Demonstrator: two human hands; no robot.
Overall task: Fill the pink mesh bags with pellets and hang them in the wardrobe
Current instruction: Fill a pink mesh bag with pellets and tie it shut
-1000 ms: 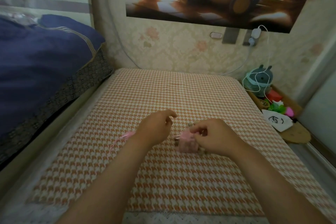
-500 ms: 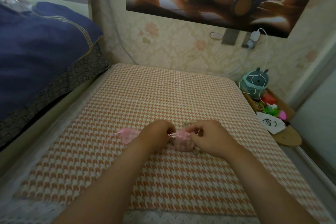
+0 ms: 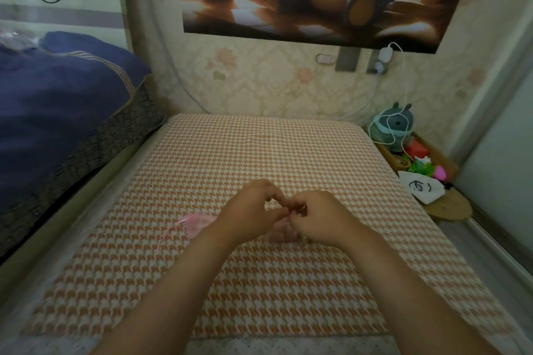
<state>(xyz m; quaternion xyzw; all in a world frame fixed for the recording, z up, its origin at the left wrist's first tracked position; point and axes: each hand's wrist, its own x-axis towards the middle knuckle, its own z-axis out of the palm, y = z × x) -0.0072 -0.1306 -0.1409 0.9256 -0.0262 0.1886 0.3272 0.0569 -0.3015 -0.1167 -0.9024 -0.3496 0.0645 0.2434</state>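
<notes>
A filled pink mesh bag (image 3: 281, 232) stands on the orange houndstooth cloth (image 3: 259, 153) between my hands, mostly hidden by them. My left hand (image 3: 251, 210) and my right hand (image 3: 317, 217) meet at its top, fingertips pinching the bag's neck or its drawstring. A second pink mesh bag (image 3: 196, 222) lies flat on the cloth just left of my left wrist, its pink string trailing toward the front left. No loose pellets show.
A blue quilt (image 3: 57, 101) is heaped on the bed at left. At right a low shelf holds a grey plush toy (image 3: 393, 131), small coloured toys (image 3: 424, 166) and a white pouch (image 3: 419, 187). A white charger cable (image 3: 402, 89) hangs from the wall socket.
My left hand has moved right from beside the flat bag to meet my right hand at the top of the filled bag. The flat bag now shows more.
</notes>
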